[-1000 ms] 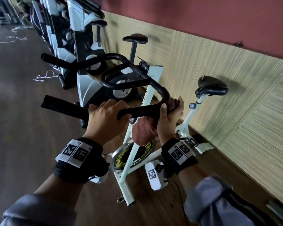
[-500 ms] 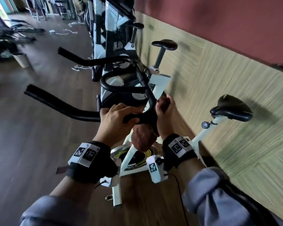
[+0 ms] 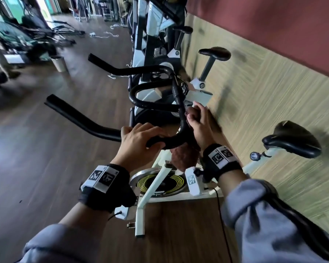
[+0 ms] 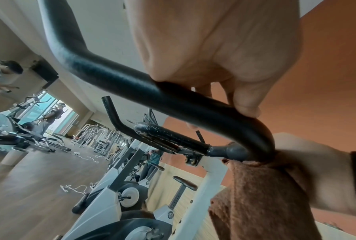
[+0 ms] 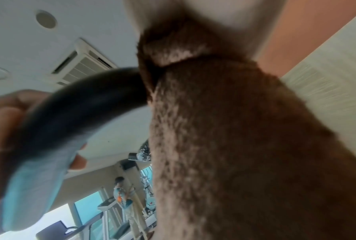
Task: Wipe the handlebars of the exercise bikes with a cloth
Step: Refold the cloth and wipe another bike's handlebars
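The nearest white exercise bike has a black padded handlebar (image 3: 95, 126). My left hand (image 3: 141, 139) grips its front bar just left of the right bend, fingers curled over the top. My right hand (image 3: 199, 122) holds a brown terry cloth (image 3: 182, 158) wrapped round the bar's right side past the bend, and the cloth's loose end hangs below. In the left wrist view the left hand (image 4: 214, 48) clasps the handlebar (image 4: 121, 81) and the cloth (image 4: 255, 194) covers the bend. The right wrist view is filled by the cloth (image 5: 234, 129) round the handlebar (image 5: 80, 105).
A second bike's handlebar (image 3: 141, 71) stands just beyond, with more bikes in a row along the panelled wall (image 3: 273, 92). The near bike's saddle (image 3: 292, 139) is at the right. Wood floor (image 3: 36, 149) lies left, with a bin (image 3: 59, 63) and other machines farther off.
My right hand has slid the cloth from the bend forward along the bar's right side. The left hand keeps its grip. The head view has swung up and left.
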